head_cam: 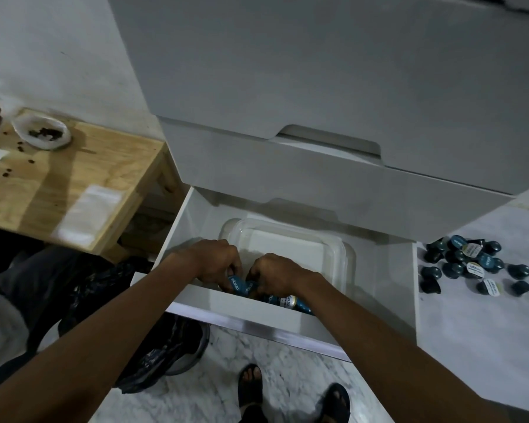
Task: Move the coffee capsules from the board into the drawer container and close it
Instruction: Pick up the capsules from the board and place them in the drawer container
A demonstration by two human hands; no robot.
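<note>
Both hands reach down into the open white drawer (193,215). My left hand (211,259) and my right hand (275,274) are side by side, fingers curled around dark teal coffee capsules (237,283) at the near end of a clear plastic container (287,248). More capsules (287,300) lie in the container just behind the drawer's front wall. A pile of several dark capsules (468,261), some lid-up with white labels, lies on the white marble board (477,331) to the right of the drawer.
White drawer fronts (318,178) above overhang the open drawer. At left stands a wooden table (83,178) with a white bowl (42,132), scattered coffee beans and clear bags. Black bags (89,285) sit on the floor below it. My sandalled feet (293,395) stand on marble floor.
</note>
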